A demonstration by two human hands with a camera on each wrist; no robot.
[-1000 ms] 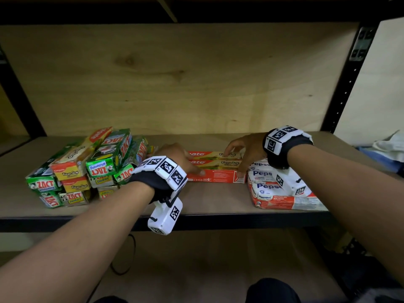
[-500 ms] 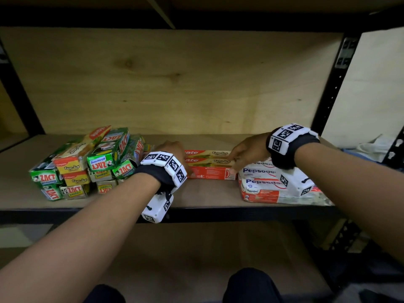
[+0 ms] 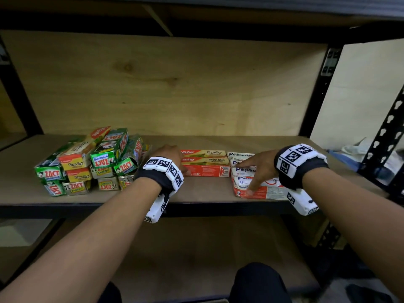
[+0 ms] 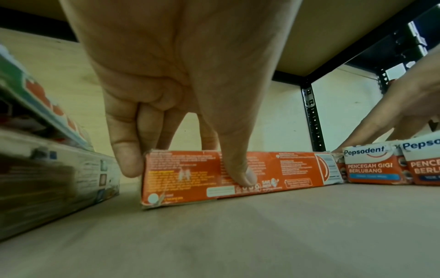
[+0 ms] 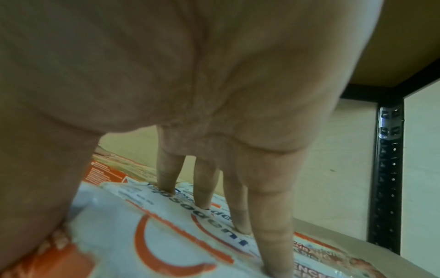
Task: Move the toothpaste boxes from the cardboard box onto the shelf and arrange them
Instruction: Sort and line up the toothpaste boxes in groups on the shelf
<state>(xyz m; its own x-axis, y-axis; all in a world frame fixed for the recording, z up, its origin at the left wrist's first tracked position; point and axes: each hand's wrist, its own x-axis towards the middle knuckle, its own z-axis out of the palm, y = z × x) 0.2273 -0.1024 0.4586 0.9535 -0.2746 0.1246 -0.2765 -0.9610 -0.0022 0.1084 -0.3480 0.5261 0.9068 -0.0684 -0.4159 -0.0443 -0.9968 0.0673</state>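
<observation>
**Red boxes and white packs set end to end on the shelf, one hand on each.**
My left hand (image 3: 169,155) straddles the near red Colgate box (image 3: 206,171) at its 9 o'clock end, thumb (image 4: 240,169) on the front face and fingers over the top, grasping it; the box's long axis runs 9 to 3 o'clock. My right hand (image 3: 259,169) lies with straight fingers pressed on the Pepsodent packs (image 3: 242,171), which butt against the box's 3 o'clock end. The mixed pile (image 3: 87,162) sits beyond 9 o'clock on the shelf (image 3: 196,191). I judge the left hand nearer for squaring the red row.
</observation>
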